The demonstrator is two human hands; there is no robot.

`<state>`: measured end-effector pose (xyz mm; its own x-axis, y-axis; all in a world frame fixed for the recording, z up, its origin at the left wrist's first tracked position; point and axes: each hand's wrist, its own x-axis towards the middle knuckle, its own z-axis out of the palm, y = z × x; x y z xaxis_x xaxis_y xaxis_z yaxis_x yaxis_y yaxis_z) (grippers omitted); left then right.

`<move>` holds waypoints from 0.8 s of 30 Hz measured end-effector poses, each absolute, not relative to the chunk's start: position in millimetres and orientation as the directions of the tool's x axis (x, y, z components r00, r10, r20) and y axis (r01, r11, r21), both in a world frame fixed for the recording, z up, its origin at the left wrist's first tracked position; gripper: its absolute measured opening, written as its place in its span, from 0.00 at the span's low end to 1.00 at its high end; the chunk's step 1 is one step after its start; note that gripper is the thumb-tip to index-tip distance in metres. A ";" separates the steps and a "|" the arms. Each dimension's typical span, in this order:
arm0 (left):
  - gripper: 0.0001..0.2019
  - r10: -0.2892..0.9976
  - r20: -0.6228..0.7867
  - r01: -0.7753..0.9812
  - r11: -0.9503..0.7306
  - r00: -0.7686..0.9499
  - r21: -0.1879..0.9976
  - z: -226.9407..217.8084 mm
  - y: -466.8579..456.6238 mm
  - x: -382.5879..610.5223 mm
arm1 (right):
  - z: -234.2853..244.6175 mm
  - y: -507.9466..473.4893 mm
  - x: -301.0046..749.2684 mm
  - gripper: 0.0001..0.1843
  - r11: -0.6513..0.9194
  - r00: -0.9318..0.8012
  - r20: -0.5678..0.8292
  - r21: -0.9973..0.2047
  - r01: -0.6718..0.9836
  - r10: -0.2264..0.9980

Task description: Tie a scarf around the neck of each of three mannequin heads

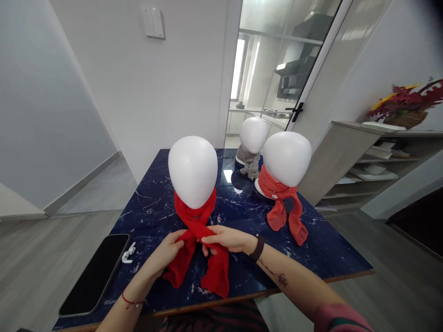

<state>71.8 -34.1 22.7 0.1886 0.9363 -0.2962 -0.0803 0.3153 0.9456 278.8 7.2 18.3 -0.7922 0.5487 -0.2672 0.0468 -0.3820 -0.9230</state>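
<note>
A bright red scarf (197,224) goes round the neck of a smooth white mannequin head (193,168). Its two ends cross in front and hang down onto the dark blue marbled table. My left hand (171,251) grips the end on the left, fingers closed round the cloth. With thumb on top and fingers beneath, my right hand (221,239) pinches the other end just right of the crossing. The fingertips under the cloth are partly hidden. To the right, a second white mannequin head (287,157) wears a coral scarf (278,186) tied at its neck.
Behind stands a third mannequin head (254,133) with a grey scarf (248,159). A black phone (95,274) and white earbuds (128,253) lie at the left of the table (148,193). A shelf unit (356,161) is off to the right, beside a glass door.
</note>
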 end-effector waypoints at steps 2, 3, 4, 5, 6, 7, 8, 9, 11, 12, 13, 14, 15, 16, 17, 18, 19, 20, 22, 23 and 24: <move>0.10 0.913 -0.348 -0.247 0.395 0.216 0.885 22.7 -39.4 81.8 | 19.1 -0.3 276.0 0.17 -0.324 -0.848 -0.204 -0.945 0.041 0.490; 0.07 0.906 -0.367 -0.321 0.419 0.212 0.849 23.5 -41.5 86.4 | 20.6 -3.1 275.7 0.19 -0.297 -0.870 -0.185 -0.954 0.046 0.457; 0.05 0.900 -0.384 -0.374 0.435 0.208 0.819 24.7 -42.8 90.6 | 22.5 -5.1 275.9 0.21 -0.277 -0.891 -0.178 -0.959 0.061 0.418; 0.06 0.895 -0.398 -0.402 0.446 0.200 0.800 26.0 -43.1 94.2 | 24.3 -6.3 276.4 0.22 -0.257 -0.908 -0.179 -0.963 0.082 0.380; 0.09 0.892 -0.411 -0.413 0.452 0.189 0.791 27.3 -42.5 97.2 | 25.8 -6.8 277.1 0.23 -0.230 -0.920 -0.181 -0.968 0.103 0.349; 0.10 0.890 -0.422 -0.413 0.455 0.174 0.789 28.2 -41.2 99.8 | 26.9 -6.7 277.9 0.22 -0.191 -0.928 -0.181 -0.974 0.123 0.325; 0.10 0.888 -0.435 -0.411 0.456 0.150 0.789 28.6 -39.1 101.9 | 27.3 -6.3 278.6 0.21 -0.141 -0.933 -0.176 -0.980 0.138 0.312; 0.10 0.886 -0.449 -0.417 0.453 0.115 0.788 28.4 -36.8 103.7 | 27.0 -5.7 279.4 0.20 -0.081 -0.936 -0.170 -0.985 0.153 0.307; 0.10 0.878 -0.478 -0.447 0.440 0.033 0.779 26.6 -32.0 106.1 | 24.5 -4.7 281.2 0.18 0.070 -0.934 -0.144 -0.982 0.176 0.328; 0.09 0.872 -0.489 -0.464 0.434 0.001 0.773 25.5 -30.0 106.9 | 22.4 -4.1 282.1 0.17 0.173 -0.924 -0.113 -0.967 0.187 0.366; 0.08 0.867 -0.497 -0.482 0.423 -0.030 0.767 24.7 -28.4 107.5 | 19.6 -3.6 282.8 0.17 0.293 -0.903 -0.068 -0.933 0.208 0.424; 0.06 0.864 -0.501 -0.505 0.411 -0.051 0.759 24.3 -27.4 107.9 | 16.4 -2.8 283.2 0.16 0.413 -0.869 -0.014 -0.876 0.249 0.494; 0.04 0.860 -0.505 -0.531 0.399 -0.066 0.748 24.5 -27.0 108.4 | 12.7 -1.7 283.0 0.15 0.511 -0.823 0.041 -0.801 0.311 0.566; 0.03 0.852 -0.517 -0.558 0.393 -0.078 0.731 25.3 -27.0 108.9 | 8.7 -0.3 282.0 0.14 0.569 -0.769 0.086 -0.725 0.388 0.634; 0.03 0.839 -0.538 -0.582 0.396 -0.086 0.710 26.6 -27.6 109.6 | 4.7 1.5 280.2 0.12 0.582 -0.708 0.113 -0.665 0.468 0.698; 0.02 0.824 -0.559 -0.601 0.402 -0.090 0.690 28.2 -28.4 110.4 | 1.0 3.5 277.4 0.10 0.555 -0.640 0.123 -0.638 0.534 0.758; 0.02 0.812 -0.576 -0.617 0.407 -0.093 0.674 29.8 -29.3 111.3 | -2.2 5.5 273.9 0.08 0.501 -0.572 0.123 -0.651 0.570 0.811; 0.03 0.805 -0.586 -0.630 0.407 -0.095 0.661 31.4 -30.2 112.1 | -4.6 7.5 270.0 0.06 0.431 -0.517 0.108 -0.707 0.561 0.849; 0.07 0.804 -0.590 -0.655 0.410 -0.068 0.634 33.1 -31.2 113.0 | -5.9 10.5 262.5 0.05 0.224 -0.471 0.015 -0.893 0.391 0.882; 0.08 0.809 -0.585 -0.661 0.412 -0.050 0.627 33.1 -31.4 113.0 | -4.7 11.5 259.9 0.07 0.080 -0.489 -0.052 -0.966 0.245 0.871; 0.08 0.814 -0.579 -0.653 0.414 -0.046 0.634 32.6 -31.3 112.6 | -2.2 12.3 258.3 0.11 -0.076 -0.525 -0.111 -0.993 0.088 0.844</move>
